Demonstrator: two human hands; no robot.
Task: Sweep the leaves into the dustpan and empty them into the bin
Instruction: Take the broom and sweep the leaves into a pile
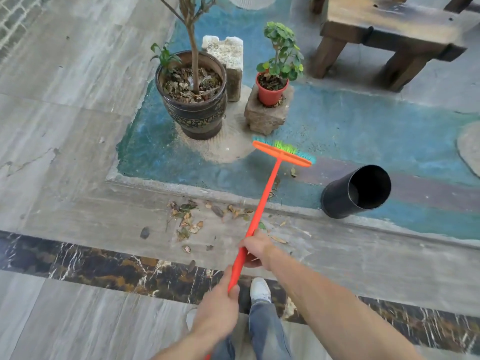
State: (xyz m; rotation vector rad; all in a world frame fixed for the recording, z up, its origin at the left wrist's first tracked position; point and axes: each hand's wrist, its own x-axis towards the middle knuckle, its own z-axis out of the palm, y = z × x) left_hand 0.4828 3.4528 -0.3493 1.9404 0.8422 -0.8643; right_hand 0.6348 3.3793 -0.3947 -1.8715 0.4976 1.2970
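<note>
Left hand (220,300) and right hand (255,249), both curled in grips.

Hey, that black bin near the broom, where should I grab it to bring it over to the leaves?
Grip the black bin by its open rim, coming from above, fingers hooked inside the mouth. It stands upright and its smooth round wall shows no handle, so the rim is likely the surest hold.
</note>
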